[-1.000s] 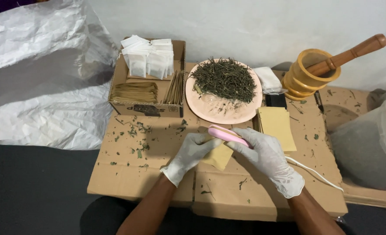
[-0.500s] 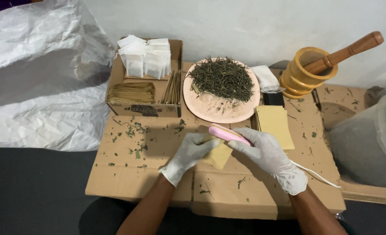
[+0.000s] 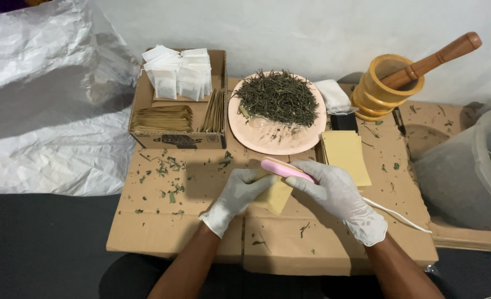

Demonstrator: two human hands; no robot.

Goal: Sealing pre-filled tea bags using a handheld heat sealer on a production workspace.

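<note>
Both my hands wear white gloves over a flattened cardboard sheet (image 3: pixel 162 232). My right hand (image 3: pixel 337 196) grips a small pink hand-held sealer (image 3: pixel 281 168) with a white cord (image 3: pixel 400 217) trailing to the right. The sealer's jaw is pressed over the top edge of a small tan paper pouch (image 3: pixel 274 195). My left hand (image 3: pixel 238 194) holds that pouch from its left side. Just beyond the sealer lies a pink plate (image 3: pixel 256 138) heaped with dried green leaves (image 3: pixel 277 97).
A cardboard box (image 3: pixel 173 138) at the back left holds white tea bags (image 3: pixel 178 72) and stacked tan pouches. Tan pouches (image 3: pixel 345 152) lie right of the plate. A wooden mortar and pestle (image 3: pixel 392 83), a clear plastic tub (image 3: pixel 472 166) and crumpled silver foil (image 3: pixel 46 94) surround the sheet.
My hands keep the same hold on the sealer and pouch. Only the head camera has shifted slightly, so the whole scene sits a little further left in view.
</note>
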